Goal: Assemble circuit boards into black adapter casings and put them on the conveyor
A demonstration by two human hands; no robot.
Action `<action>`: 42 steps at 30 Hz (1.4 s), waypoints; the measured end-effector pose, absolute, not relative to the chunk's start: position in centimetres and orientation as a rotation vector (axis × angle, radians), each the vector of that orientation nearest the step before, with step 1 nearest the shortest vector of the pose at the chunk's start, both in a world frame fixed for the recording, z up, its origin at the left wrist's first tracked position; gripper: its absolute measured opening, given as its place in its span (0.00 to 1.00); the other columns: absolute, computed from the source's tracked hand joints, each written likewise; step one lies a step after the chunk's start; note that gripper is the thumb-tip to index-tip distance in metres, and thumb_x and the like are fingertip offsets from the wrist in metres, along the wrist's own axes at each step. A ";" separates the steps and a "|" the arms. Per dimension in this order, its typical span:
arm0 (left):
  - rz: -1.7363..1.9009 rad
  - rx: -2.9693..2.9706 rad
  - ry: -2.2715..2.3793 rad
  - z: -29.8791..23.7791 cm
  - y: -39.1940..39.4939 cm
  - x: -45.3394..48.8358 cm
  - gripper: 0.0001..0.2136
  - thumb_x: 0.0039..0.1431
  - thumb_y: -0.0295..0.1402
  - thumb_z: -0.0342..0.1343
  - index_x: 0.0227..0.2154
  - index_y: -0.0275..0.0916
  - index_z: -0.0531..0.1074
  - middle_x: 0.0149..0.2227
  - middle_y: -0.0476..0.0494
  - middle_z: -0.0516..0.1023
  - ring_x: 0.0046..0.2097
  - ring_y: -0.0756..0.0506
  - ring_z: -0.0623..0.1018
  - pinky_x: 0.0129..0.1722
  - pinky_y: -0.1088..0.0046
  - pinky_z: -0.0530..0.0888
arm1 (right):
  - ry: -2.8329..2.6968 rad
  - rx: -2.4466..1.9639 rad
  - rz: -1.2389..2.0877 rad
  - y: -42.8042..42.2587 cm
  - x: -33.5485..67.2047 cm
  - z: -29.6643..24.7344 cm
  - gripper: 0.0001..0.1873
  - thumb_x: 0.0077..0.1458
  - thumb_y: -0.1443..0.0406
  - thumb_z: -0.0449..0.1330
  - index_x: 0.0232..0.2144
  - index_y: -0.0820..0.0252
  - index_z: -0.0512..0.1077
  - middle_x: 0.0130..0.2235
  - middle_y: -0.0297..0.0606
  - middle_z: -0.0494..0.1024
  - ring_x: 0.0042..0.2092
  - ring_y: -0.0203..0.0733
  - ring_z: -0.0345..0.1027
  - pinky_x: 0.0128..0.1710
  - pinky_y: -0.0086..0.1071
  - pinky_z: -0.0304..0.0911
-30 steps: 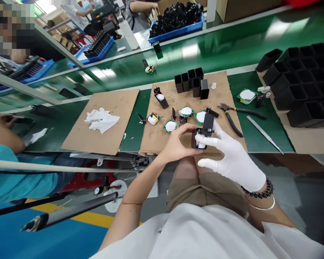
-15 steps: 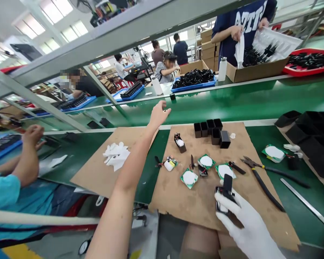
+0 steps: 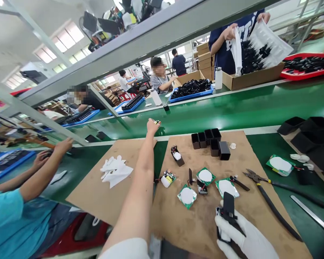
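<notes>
My left hand (image 3: 152,126) is bare and stretched forward over the green belt. Its fingers pinch a small circuit board (image 3: 157,122) with a yellow part, mostly hidden by the hand. In a white glove, my right hand (image 3: 241,230) grips a black device (image 3: 223,225) with a flat black piece standing up from it. Near that hand, round white pads cover green circuit boards (image 3: 226,187) on the cardboard. Farther left lie a board with yellow and white parts (image 3: 167,178) and a filled black case (image 3: 177,155). Several black cases (image 3: 215,146) stand behind.
Pliers (image 3: 255,176) and a metal strip (image 3: 311,216) lie at the right. White cloth gloves (image 3: 116,169) rest on the left cardboard. A co-worker's arms (image 3: 47,163) work at the left. Beyond the green belt (image 3: 191,115) stand a blue tray (image 3: 191,93) and a carton (image 3: 253,77).
My view has shifted, with the bench lower in it. My left hand's fingers have closed into a pinch. The left co-worker's hands have moved right. My right hand keeps its hold on the device.
</notes>
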State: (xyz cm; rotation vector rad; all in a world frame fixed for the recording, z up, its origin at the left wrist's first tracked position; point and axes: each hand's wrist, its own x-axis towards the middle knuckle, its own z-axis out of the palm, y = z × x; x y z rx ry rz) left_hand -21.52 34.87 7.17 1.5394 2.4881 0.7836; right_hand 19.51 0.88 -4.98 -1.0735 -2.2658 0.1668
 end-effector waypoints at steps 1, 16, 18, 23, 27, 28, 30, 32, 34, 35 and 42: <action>0.767 1.558 2.475 7.7 34.0 -21.5 0.19 0.69 0.41 0.59 0.57 0.37 0.71 0.58 0.37 0.75 0.56 0.40 0.79 0.55 0.53 0.80 | -2.243 -1.101 0.166 0.7 19.2 -4.3 0.23 0.59 0.66 0.61 0.55 0.43 0.78 0.53 0.38 0.84 0.45 0.41 0.84 0.42 0.27 0.80; 0.781 1.642 2.184 5.1 8.2 -14.6 0.28 0.63 0.35 0.60 0.63 0.35 0.60 0.61 0.27 0.75 0.60 0.36 0.79 0.60 0.55 0.75 | -2.098 -1.218 0.388 -0.5 17.8 -0.1 0.26 0.61 0.64 0.65 0.61 0.49 0.74 0.53 0.45 0.81 0.50 0.51 0.81 0.46 0.42 0.80; 1.012 1.705 2.234 5.3 5.8 -12.3 0.24 0.65 0.35 0.58 0.62 0.35 0.63 0.64 0.27 0.71 0.67 0.33 0.72 0.69 0.49 0.66 | -2.143 -1.254 0.463 -1.2 18.4 1.2 0.32 0.60 0.63 0.66 0.66 0.48 0.69 0.58 0.44 0.79 0.52 0.52 0.80 0.48 0.42 0.80; 1.030 1.824 1.447 2.8 -1.7 -3.4 0.34 0.59 0.39 0.68 0.66 0.44 0.61 0.68 0.35 0.69 0.70 0.37 0.69 0.72 0.55 0.65 | -2.166 -1.268 0.476 -0.8 21.9 4.6 0.25 0.66 0.65 0.59 0.64 0.44 0.72 0.72 0.40 0.65 0.61 0.51 0.77 0.58 0.40 0.76; 0.965 1.621 1.226 -0.1 -2.2 0.0 0.47 0.54 0.38 0.72 0.72 0.46 0.51 0.72 0.32 0.63 0.72 0.35 0.67 0.69 0.54 0.69 | -2.373 -0.988 0.507 3.9 23.4 6.3 0.29 0.62 0.72 0.59 0.62 0.44 0.74 0.74 0.33 0.61 0.72 0.51 0.61 0.70 0.45 0.64; 0.956 1.605 1.209 -0.5 -1.5 0.1 0.46 0.53 0.37 0.71 0.71 0.45 0.53 0.72 0.32 0.64 0.71 0.35 0.69 0.67 0.55 0.71 | -2.441 -0.893 0.559 5.2 23.4 6.5 0.27 0.63 0.71 0.59 0.61 0.44 0.75 0.72 0.32 0.65 0.72 0.50 0.61 0.71 0.46 0.63; 0.923 1.601 1.201 -0.9 0.0 -0.1 0.44 0.51 0.36 0.73 0.69 0.43 0.59 0.68 0.32 0.69 0.66 0.35 0.73 0.62 0.56 0.75 | -2.545 -0.804 0.653 7.3 23.2 6.5 0.24 0.63 0.70 0.59 0.58 0.48 0.77 0.66 0.34 0.74 0.68 0.49 0.68 0.68 0.44 0.66; 0.900 1.612 1.219 -0.9 1.0 -0.3 0.40 0.46 0.38 0.75 0.63 0.40 0.68 0.61 0.33 0.76 0.59 0.35 0.78 0.56 0.58 0.77 | -2.576 -0.854 0.680 8.1 23.0 6.3 0.19 0.63 0.68 0.59 0.54 0.51 0.81 0.57 0.35 0.83 0.57 0.48 0.78 0.60 0.40 0.73; 0.940 1.633 1.257 -0.9 1.1 0.0 0.37 0.44 0.41 0.77 0.58 0.40 0.73 0.55 0.36 0.79 0.54 0.36 0.80 0.54 0.58 0.77 | -2.547 -0.940 0.652 7.6 23.0 5.9 0.16 0.64 0.67 0.58 0.50 0.53 0.82 0.48 0.34 0.86 0.48 0.46 0.83 0.53 0.38 0.76; 0.989 1.643 1.280 -0.9 0.9 0.4 0.35 0.44 0.42 0.77 0.55 0.40 0.74 0.53 0.37 0.80 0.53 0.37 0.80 0.54 0.58 0.77 | -2.509 -0.975 0.631 6.9 23.0 5.7 0.16 0.66 0.66 0.57 0.49 0.54 0.83 0.46 0.35 0.87 0.46 0.46 0.83 0.52 0.38 0.76; 1.317 1.717 1.397 -0.8 -1.3 4.0 0.28 0.44 0.34 0.77 0.49 0.41 0.73 0.49 0.41 0.81 0.51 0.38 0.80 0.53 0.60 0.77 | -2.337 -0.979 0.607 3.3 24.2 4.4 0.25 0.61 0.68 0.61 0.60 0.56 0.75 0.59 0.39 0.81 0.60 0.47 0.77 0.63 0.40 0.72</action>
